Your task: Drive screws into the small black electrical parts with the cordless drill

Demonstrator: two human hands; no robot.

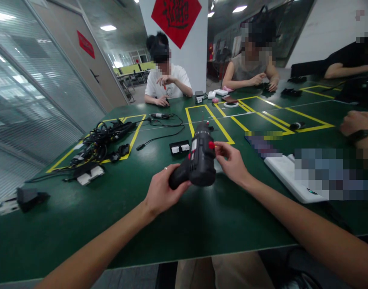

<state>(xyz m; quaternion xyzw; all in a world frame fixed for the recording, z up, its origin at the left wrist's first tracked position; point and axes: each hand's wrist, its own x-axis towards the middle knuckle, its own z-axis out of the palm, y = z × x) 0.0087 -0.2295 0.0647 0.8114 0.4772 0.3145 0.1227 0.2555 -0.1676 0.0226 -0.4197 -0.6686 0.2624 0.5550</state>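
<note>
Head camera view shows a person's two bare hands lifting a black cordless drill (199, 158) clear of a green counter (184, 226), its nose tilted up and away from the wearer. The left hand (162, 188) is closed around the rear of the tool, while the right hand (230, 162) grips its side, fingers reaching to a red knob (211, 145). A white label (194, 145) shows on the casing.

Just beyond the drill, a small black tray holding white pieces (180, 148) sits on the counter near yellow tape outlines (209, 122). To the left, a tangle of black cables (96, 146) lies across one taped box, with a white-and-black bracket (87, 174) beside it. A white board (288, 174) lies to the right, partly blurred.

Across the counter, a co-worker in a white T-shirt (167, 82) holds a small red item (164, 86), and another in a gray sleeveless top (250, 68) handles something dark. A third person's hand (357, 122), wearing a black wristband, rests at the right edge, apart from the drill.
</note>
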